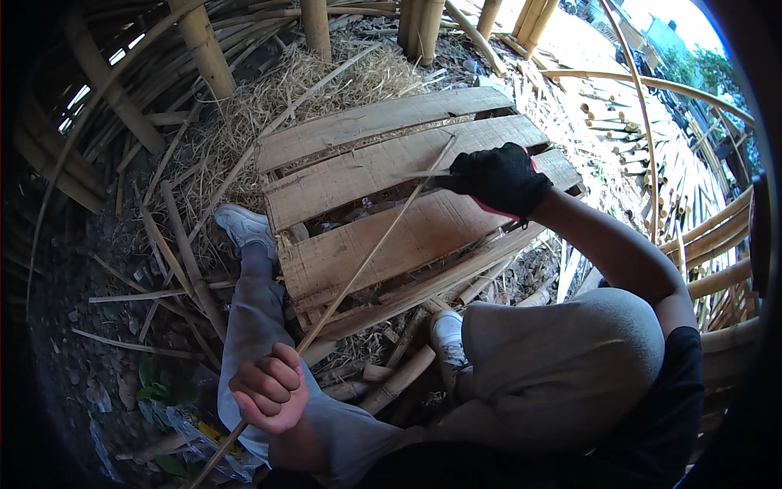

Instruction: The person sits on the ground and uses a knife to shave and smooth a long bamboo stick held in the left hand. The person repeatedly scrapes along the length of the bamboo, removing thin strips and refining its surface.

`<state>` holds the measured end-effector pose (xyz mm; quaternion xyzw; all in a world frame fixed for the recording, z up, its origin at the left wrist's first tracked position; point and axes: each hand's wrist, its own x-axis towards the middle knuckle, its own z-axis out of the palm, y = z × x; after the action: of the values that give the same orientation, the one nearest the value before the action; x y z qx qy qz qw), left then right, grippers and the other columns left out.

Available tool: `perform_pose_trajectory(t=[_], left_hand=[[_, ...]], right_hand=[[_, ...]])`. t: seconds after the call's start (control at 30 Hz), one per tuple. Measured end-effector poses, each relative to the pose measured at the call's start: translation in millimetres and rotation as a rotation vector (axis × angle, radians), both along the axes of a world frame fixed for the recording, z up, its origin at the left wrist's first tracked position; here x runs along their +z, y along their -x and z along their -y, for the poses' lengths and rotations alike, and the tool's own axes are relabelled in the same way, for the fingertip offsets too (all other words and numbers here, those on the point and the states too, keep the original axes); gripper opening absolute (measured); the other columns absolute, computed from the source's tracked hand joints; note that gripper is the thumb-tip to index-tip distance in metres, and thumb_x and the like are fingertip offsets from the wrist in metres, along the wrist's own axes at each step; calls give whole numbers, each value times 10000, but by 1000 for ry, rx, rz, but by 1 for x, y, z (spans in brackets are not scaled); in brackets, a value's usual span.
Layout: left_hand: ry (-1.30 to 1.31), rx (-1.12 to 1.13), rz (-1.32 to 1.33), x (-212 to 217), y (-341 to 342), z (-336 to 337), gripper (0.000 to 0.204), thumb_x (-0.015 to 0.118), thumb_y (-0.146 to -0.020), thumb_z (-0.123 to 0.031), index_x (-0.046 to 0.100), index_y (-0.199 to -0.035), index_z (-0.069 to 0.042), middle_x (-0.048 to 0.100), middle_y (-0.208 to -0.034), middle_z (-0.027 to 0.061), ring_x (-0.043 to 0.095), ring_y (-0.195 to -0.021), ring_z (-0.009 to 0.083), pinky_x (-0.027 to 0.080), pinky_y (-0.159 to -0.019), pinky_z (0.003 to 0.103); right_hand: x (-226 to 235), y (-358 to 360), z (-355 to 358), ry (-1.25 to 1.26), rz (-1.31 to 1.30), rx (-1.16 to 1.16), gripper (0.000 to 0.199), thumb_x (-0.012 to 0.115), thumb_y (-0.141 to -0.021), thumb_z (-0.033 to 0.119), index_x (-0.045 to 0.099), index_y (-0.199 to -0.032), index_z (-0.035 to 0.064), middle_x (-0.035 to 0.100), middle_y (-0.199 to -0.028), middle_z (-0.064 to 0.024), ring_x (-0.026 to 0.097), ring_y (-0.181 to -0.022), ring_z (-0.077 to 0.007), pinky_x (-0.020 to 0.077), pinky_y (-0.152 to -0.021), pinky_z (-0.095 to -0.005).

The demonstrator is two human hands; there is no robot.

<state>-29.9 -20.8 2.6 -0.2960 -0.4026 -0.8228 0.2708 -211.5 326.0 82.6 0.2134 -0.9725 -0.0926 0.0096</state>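
My bare left hand [271, 389] is closed around a long thin bamboo strip [371, 259]. The strip slants from the lower left up across the wooden pallet [342, 183], its far end over the middle boards. My right hand [503, 181], in a black glove with red trim, is closed on a knife, whose handle is hidden in the fist. The thin knife blade [422, 174] points left and meets or crosses the strip near its far end; whether it touches I cannot tell.
Dry straw and shavings [342, 85] lie behind the pallet, beneath upright bamboo poles [316, 28]. Loose bamboo strips [191, 261] litter the ground at left. Cut bamboo pieces [399, 381] lie between my feet. Bundled bamboo [652, 155] is spread at right.
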Motion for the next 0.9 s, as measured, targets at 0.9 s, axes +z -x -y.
perform_pose_trajectory(t=[0.9], left_hand=[[-79, -57, 41, 2, 8, 11, 630, 313, -1097, -272, 181, -485, -196, 207, -452, -52, 182, -446, 107, 275, -605, 293]], right_hand=[[13, 75, -157, 199, -263, -513, 445, 496, -1003, 538, 720, -1050, 157, 742, -1031, -109, 697, -975, -324, 513, -849, -427]])
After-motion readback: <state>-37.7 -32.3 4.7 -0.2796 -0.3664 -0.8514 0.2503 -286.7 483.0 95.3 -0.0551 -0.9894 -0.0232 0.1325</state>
